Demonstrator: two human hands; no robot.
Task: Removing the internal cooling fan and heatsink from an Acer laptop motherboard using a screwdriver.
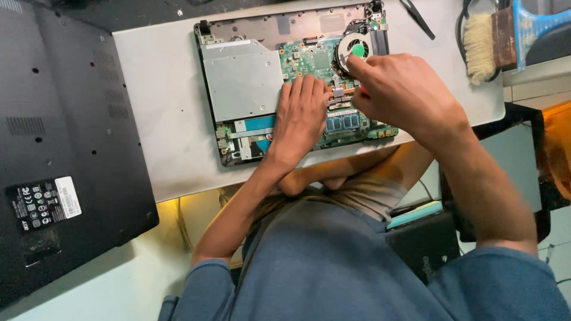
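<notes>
Right, the laptop (250, 83) lies opened on the white table (166, 119), silver drive plate, green board and round fan (352, 47) bared. Left hand (302, 113) presses flat on the board, fingers spread, gripping nothing. Right hand (398, 89) is clenched around a red-handled tool (363, 91) beside the fan.
</notes>
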